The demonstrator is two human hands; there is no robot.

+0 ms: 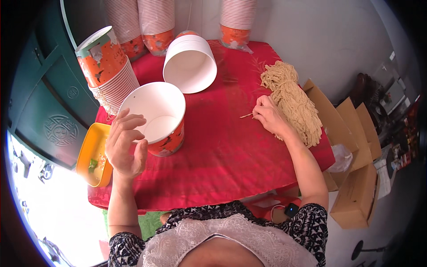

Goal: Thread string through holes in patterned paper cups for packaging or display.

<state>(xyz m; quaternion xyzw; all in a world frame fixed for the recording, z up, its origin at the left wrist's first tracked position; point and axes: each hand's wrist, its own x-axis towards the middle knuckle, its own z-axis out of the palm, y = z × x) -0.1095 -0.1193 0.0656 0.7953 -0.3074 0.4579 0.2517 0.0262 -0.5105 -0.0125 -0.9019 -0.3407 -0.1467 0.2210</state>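
A large paper bucket [165, 147], white inside with an orange-red printed outside, stands on the table left of centre, its mouth up. My left hand [123, 144] is in front of its left rim, fingers loosely bent and apart, with nothing in them; whether it touches the rim I cannot tell. My right hand [269, 115] is closed in a pinch on a thin strand of beige cord [246, 116], whose end sticks out to the left. Against that hand lies a thick bundle of beige cords [294, 100] at the table's right side.
A nested stack of buckets [116, 82] leans at the left; another stack [191, 66] lies on its side behind. Wrapped stacks [238, 22] stand at the back. A yellow basin [110, 175] sits at the left edge of the red-covered table [222, 151]. Cardboard boxes [356, 196] are at right.
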